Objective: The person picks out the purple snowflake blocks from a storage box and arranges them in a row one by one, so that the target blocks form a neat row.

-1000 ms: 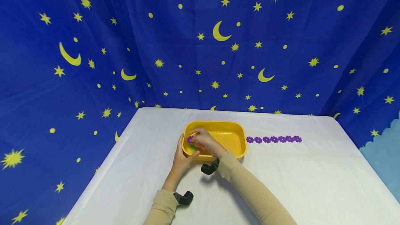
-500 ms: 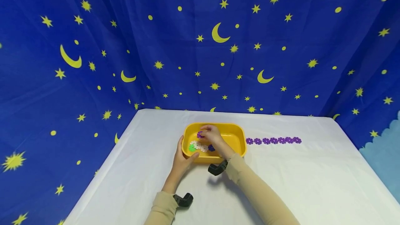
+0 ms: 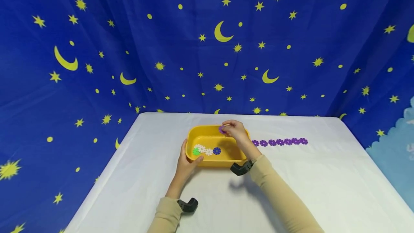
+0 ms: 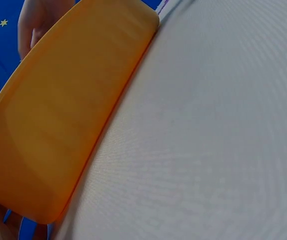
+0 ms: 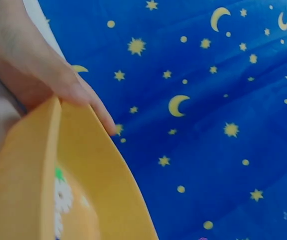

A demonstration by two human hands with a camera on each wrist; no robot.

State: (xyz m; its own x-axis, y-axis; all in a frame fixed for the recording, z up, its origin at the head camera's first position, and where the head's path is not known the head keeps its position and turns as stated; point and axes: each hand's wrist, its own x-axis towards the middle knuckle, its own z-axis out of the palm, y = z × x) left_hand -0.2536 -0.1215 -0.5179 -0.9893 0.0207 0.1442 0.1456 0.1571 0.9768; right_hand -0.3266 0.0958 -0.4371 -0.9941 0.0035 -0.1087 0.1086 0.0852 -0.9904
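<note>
A yellow plastic tub (image 3: pixel 211 163) stands on the white-covered table. My left hand (image 3: pixel 185 164) grips its left end, thumb over the front corner of the rim, fingers along the outer side. My right hand (image 3: pixel 236 131) pinches a purple flower-shaped disc (image 3: pixel 221 129) above the tub's back right rim. Inside the tub lie white discs (image 3: pixel 209 151), a green disc (image 3: pixel 196 151) and a blue disc (image 3: pixel 217 150). In the right wrist view the left hand (image 5: pixel 36 67) holds the tub's end; the left wrist view shows mostly the tub's outer wall (image 4: pixel 68 110).
Several purple flower discs (image 3: pixel 280 142) form a straight row on the table, running right from the tub's right side. A blue curtain (image 3: pixel 181 46) with yellow moons and stars hangs behind and at both sides. Each wrist wears a black camera (image 3: pixel 240 168).
My right hand has lifted a purple disc from the tub's left part and carried it right and up to the back rim. The left hand stays on the tub.
</note>
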